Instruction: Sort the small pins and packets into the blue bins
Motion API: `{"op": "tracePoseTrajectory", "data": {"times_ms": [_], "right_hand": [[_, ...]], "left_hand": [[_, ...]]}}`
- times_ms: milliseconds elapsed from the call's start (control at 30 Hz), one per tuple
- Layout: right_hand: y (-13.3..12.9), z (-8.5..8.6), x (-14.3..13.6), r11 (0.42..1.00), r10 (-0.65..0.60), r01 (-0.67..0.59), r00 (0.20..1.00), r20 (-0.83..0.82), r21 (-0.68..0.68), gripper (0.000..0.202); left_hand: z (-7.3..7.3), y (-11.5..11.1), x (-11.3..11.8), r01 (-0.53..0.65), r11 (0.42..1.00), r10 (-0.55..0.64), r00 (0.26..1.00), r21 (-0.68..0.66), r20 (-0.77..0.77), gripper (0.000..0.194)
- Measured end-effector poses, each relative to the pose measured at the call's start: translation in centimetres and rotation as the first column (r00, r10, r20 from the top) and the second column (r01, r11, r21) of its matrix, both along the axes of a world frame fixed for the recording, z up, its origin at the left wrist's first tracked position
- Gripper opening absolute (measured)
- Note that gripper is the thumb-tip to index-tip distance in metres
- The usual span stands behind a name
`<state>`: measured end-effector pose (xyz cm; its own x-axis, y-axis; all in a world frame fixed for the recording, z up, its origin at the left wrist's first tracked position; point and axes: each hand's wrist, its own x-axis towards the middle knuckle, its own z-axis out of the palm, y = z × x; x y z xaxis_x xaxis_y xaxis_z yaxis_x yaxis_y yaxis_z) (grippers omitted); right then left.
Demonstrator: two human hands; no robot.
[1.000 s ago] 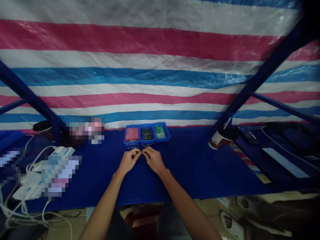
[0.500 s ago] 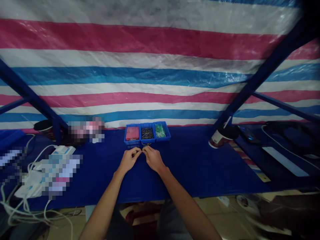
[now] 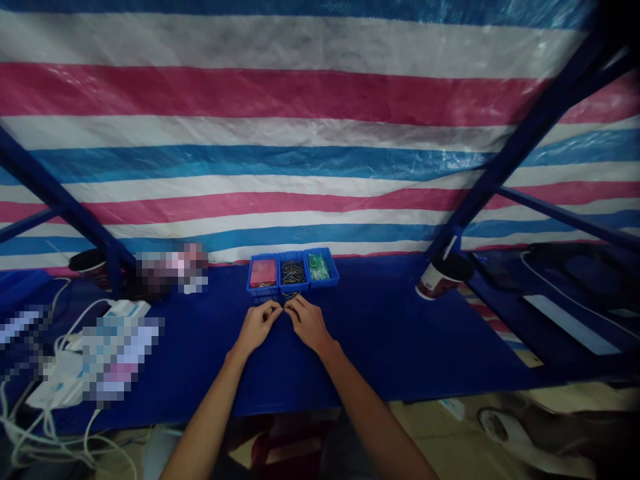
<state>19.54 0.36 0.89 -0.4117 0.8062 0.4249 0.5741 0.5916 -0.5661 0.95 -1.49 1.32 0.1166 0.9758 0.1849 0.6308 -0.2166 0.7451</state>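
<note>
My left hand (image 3: pixel 260 325) and my right hand (image 3: pixel 306 321) are close together over the blue table, both with fingers pinched. Whatever sits between their fingertips is too small to make out. Just beyond them stand three small blue bins side by side. The left bin (image 3: pixel 263 291) holds flat pink pieces (image 3: pixel 263 272). Dark and brassy screws (image 3: pixel 293 272) fill the middle one. In the right bin are green and clear small packets (image 3: pixel 318 267). A few loose screws (image 3: pixel 290 295) lie on the table between the middle bin and my fingertips.
A dark paper cup with a straw (image 3: pixel 443 277) stands at the right, a second cup (image 3: pixel 89 267) at the far left. White power strips (image 3: pixel 60 380) with tangled cables lie on the left. Blue frame posts (image 3: pixel 480 193) rise on both sides before a striped tarp (image 3: pixel 300 160).
The whole view has shifted slightly, so bins and hands appear a little lower. My hands keep the same pinched pose near each other.
</note>
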Motion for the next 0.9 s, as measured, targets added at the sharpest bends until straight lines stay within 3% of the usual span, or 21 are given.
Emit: {"op": "tracePoseTrajectory", "data": {"times_ms": [333,567,900], "right_hand": [[0.14,0.05,0.16,0.999,-0.025,0.026,0.999,0.028,-0.035,0.019],[0.32,-0.42,0.08,1.000,-0.014,0.012,0.997,-0.072,-0.026,0.016],[0.36,-0.14,0.14,0.999,-0.015,0.016,1.000,0.012,-0.033,0.022]], "left_hand": [[0.10,-0.08,0.14,-0.007,1.000,0.007,1.000,-0.005,-0.003,0.040],[-0.01,0.06,-0.08,-0.014,1.000,0.014,1.000,-0.008,0.027,0.039],[-0.12,0.05,-0.20,0.004,1.000,-0.004,0.999,0.005,0.035,0.036]]}}
